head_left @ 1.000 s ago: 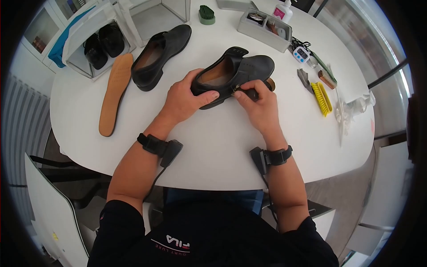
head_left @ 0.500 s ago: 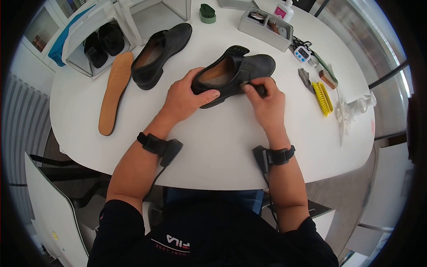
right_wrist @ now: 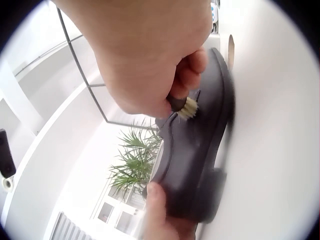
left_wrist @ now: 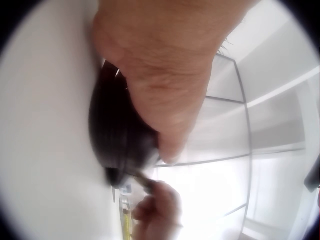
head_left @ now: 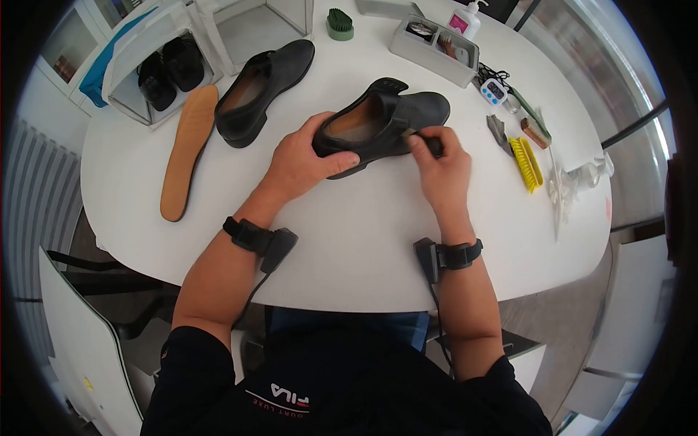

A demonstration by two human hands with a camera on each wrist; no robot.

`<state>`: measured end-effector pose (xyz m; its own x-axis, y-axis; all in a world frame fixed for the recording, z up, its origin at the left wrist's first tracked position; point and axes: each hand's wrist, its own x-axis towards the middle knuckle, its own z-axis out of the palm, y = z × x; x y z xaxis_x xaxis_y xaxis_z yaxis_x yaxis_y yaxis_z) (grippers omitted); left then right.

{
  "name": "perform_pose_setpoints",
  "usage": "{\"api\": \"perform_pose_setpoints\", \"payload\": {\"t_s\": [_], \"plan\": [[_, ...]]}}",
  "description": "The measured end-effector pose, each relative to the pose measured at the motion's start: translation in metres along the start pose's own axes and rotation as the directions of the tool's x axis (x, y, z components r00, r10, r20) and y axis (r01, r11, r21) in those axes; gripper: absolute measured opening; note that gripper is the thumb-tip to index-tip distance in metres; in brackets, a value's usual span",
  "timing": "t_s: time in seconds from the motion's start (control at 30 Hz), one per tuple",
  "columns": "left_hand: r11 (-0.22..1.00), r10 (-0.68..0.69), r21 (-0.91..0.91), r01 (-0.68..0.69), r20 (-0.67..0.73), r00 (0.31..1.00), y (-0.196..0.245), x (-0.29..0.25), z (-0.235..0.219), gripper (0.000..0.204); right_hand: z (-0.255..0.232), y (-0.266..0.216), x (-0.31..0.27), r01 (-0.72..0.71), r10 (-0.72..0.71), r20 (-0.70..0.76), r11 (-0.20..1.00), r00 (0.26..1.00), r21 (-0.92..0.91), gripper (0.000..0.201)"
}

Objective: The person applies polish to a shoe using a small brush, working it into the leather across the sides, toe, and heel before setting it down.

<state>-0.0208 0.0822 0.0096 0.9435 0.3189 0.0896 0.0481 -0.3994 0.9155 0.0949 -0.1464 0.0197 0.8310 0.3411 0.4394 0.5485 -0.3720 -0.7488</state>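
A black leather shoe [head_left: 429,109] sits on the table with its toe to the right and its tongue flap raised. My left hand [head_left: 302,160] grips it round the heel, thumb along the near side. In my right hand [head_left: 445,174] is a small dark-handled brush [right_wrist: 189,109], pinched between thumb and curled fingers. Its pale bristles meet the shoe's side near the lacing in the right wrist view. The fingers hide most of the handle. The matching black shoe [head_left: 291,67] stands at the back left, beside a tan insole [head_left: 187,156].
At the back left, a clear-sided box [head_left: 127,102] holds dark shoes. A green brush [head_left: 339,25] stands at the back. A grey organizer [head_left: 436,62], a pump bottle [head_left: 465,20] and a timer [head_left: 494,91] are back right, with a yellow brush [head_left: 527,163] nearer.
My right hand has slid the brush along the shoe's near side toward the toe. My left hand keeps its grip on the heel.
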Motion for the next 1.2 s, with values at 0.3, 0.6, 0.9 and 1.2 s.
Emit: {"api": "perform_pose_setpoints", "payload": {"t_s": [0.3,0.6,0.9,1.2], "plan": [[0.999,0.035,-0.036,-0.033,0.074,0.997,0.009,-0.002,-0.002,0.104,-0.005,-0.010,-0.005,-0.087,0.086,0.216,0.996,0.973,-0.005,0.025],[0.997,0.078,-0.004,-0.077,0.036,0.996,0.005,-0.002,0.002,0.096,-0.005,0.011,0.005,-0.233,0.217,-0.114,0.959,0.970,-0.159,0.026],[0.853,0.435,0.351,-0.386,-0.071,0.897,0.005,-0.002,0.003,0.089,-0.012,0.017,0.012,-0.198,0.198,0.024,0.980,0.980,0.013,0.026],[0.760,0.587,0.367,-0.537,-0.033,0.809,0.007,0.000,0.004,0.085,-0.003,0.012,0.005,-0.261,0.243,0.110,0.946,0.964,0.194,0.021]]}}
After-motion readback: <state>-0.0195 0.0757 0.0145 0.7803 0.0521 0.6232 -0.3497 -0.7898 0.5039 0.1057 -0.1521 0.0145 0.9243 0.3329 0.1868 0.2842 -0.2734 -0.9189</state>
